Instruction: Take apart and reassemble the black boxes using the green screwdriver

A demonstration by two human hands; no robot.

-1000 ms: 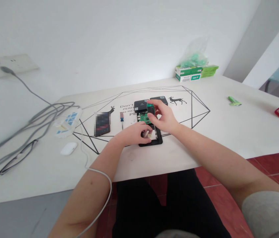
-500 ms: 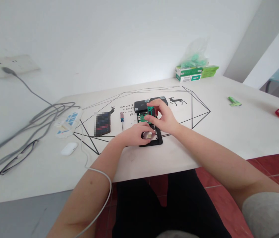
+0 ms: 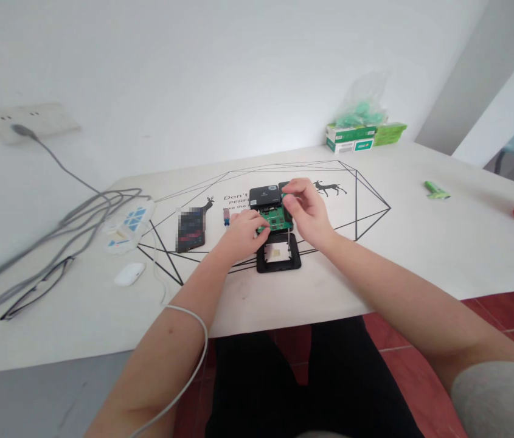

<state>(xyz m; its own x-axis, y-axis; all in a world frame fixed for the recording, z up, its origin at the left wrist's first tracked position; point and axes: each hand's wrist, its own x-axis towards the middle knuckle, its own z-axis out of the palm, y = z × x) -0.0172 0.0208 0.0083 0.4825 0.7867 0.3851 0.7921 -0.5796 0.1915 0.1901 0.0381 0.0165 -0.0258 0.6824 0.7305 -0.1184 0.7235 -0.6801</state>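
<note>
My right hand (image 3: pixel 308 210) grips a screwdriver (image 3: pixel 289 236), its green and black handle partly hidden by the fingers and its thin shaft pointing down. The shaft's lower end is over the right side of a black square casing (image 3: pixel 279 267) with a pale metal plate inside. Just behind that casing lies a green circuit board (image 3: pixel 275 220). My left hand (image 3: pixel 244 232) has its thumb and fingertips closed at the board's left edge. Beyond the board is a black square device part (image 3: pixel 264 196) with a label, and another black part shows partly behind my right hand.
A second screwdriver (image 3: pixel 226 217) lies partly behind my left hand. To the left are a pixelated dark phone-like object (image 3: pixel 191 229), a white earphone case (image 3: pixel 129 274), glasses (image 3: pixel 38 286) and cables (image 3: pixel 81 210). Green boxes (image 3: pixel 351 132) stand by the wall.
My left hand has moved from the black casing up and left to the circuit board, uncovering the pale plate. The right hand with the screwdriver has shifted slightly right.
</note>
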